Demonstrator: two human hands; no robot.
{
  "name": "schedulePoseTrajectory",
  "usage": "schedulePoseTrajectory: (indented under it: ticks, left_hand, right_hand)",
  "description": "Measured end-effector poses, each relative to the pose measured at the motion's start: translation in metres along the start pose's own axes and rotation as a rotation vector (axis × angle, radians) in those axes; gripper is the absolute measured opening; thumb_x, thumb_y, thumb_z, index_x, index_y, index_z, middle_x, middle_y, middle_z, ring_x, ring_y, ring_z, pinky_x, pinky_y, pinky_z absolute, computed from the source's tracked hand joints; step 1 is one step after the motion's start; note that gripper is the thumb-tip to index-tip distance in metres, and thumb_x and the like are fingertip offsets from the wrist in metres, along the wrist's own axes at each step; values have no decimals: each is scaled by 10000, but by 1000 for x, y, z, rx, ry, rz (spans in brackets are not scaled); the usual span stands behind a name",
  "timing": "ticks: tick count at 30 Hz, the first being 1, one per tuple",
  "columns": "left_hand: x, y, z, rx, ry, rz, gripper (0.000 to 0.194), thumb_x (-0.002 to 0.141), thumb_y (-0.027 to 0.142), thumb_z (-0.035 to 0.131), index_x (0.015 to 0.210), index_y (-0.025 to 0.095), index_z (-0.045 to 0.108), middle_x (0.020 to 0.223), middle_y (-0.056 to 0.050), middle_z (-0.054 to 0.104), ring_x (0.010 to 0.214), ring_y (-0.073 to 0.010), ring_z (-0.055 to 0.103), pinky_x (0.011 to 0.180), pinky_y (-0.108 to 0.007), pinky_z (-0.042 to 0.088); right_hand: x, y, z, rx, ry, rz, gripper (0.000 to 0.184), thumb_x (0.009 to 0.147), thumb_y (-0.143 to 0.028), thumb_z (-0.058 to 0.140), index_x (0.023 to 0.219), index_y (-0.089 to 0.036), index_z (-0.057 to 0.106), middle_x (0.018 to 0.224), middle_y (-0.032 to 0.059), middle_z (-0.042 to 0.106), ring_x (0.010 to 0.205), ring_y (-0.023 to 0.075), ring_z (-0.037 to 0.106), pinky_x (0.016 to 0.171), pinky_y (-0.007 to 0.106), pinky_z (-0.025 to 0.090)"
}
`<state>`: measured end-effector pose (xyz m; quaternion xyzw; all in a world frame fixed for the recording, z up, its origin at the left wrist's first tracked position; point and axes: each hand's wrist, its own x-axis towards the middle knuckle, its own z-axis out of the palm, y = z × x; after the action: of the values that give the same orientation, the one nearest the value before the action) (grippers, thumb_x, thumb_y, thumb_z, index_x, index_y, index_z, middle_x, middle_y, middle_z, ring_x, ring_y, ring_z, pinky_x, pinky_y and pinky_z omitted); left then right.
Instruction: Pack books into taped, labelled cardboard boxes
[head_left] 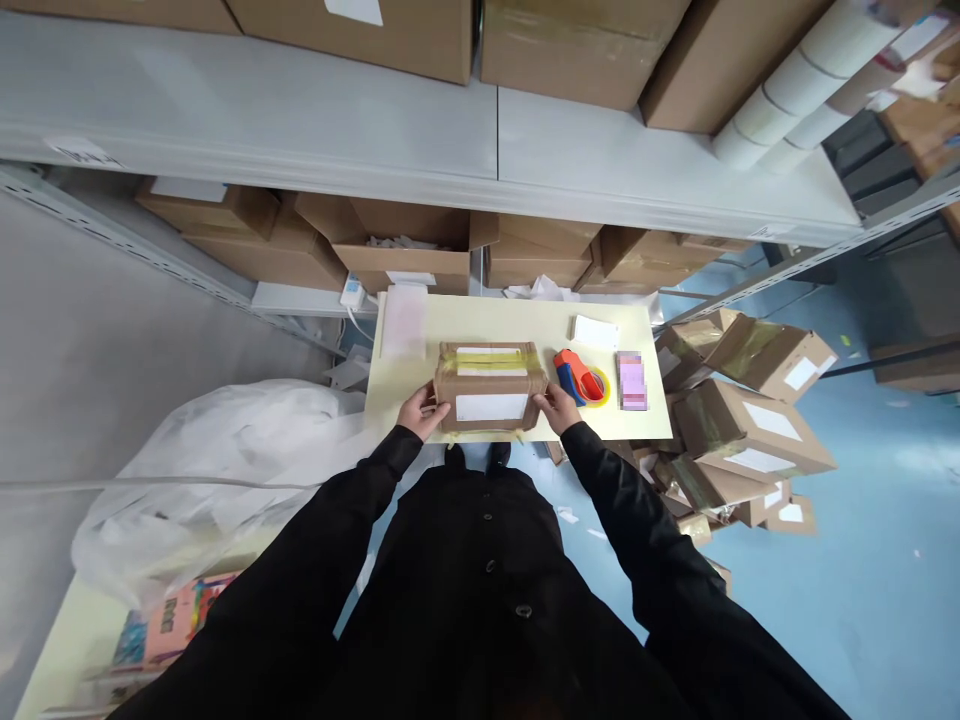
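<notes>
At the near edge of the pale yellow worktop (487, 318), both bare hands grip a brown cardboard box, one at each end. The left hand (424, 410) closes on its left end, with the thumb against the side nearest the body, and the right hand (558, 408) closes on its right end. Between the two grips, the brown cardboard box (491, 384) shows a large white label (491, 407) on the side nearer the body; beyond that label, a strip of yellowish tape runs over another white patch. Whether the box rests on the worktop or is held just above it, I cannot tell.

Just to the right of the right-hand grip lies a red and blue tape dispenser (576, 378) with a roll of yellow tape (598, 388). Farther right is a pink and purple rectangular item (631, 381), its details blurred, and beyond the dispenser lies a white stack of paper slips (595, 331). Past the left-hand grip, near the far left corner, lies a pale pinkish sheet (403, 320).

Beyond both grips, open cardboard cartons (401, 262) stand on a grey metal shelf unit (300, 130). Well to the right, taped cardboard parcels (754, 425) are piled above the blue floor (885, 560); to the left, translucent white plastic sheeting (240, 440) lies bunched.
</notes>
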<state>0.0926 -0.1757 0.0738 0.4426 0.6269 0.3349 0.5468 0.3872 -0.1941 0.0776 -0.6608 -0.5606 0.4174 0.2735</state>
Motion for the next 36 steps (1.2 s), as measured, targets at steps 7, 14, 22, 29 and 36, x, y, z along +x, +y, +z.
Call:
schedulePoseTrajectory:
  ticks: [7,14,22,29,36]
  left_hand:
    - [17,10,13,-19,53,33,606,706,338,660,1236,111,475,1197,-178,611,1106,-244,591,982,-418,448]
    - [25,-20,21,-49,38,-53,546,735,264,542,1259,131,468,1321,-156,533,1228,-259,501,1012,-444,423]
    - [-4,-50,3,57,-7,-46,740,541,99,579,1269,208,510,1377,-105,483,1308,-261,404,1089,-455,319]
    - [-8,-24,17,106,33,31,748,527,261,725,1239,197,505,1248,-114,585,1161,-262,549,938,-422,474]
    - [-1,37,19,519,82,-60,794,534,520,757,1173,111,525,1156,-186,602,1067,-315,582,917,-426,459]
  right_hand:
    - [26,-14,-14,-119,171,281,457,822,-538,439,965,-141,613,871,96,681,820,208,635,778,355,498]
    - [28,10,6,-7,54,212,401,831,-334,464,1175,-159,573,1097,96,673,1006,183,626,863,347,491]
    - [-9,59,7,-34,-134,54,791,611,-39,508,1380,-176,385,1301,143,548,1143,220,572,975,405,443]
    - [-7,20,5,-32,-90,73,647,693,-152,544,1330,-186,432,1183,104,615,1022,204,604,817,334,508]
    - [13,-40,-36,-268,-227,56,529,814,-553,490,1142,-148,576,956,91,660,851,201,620,761,304,475]
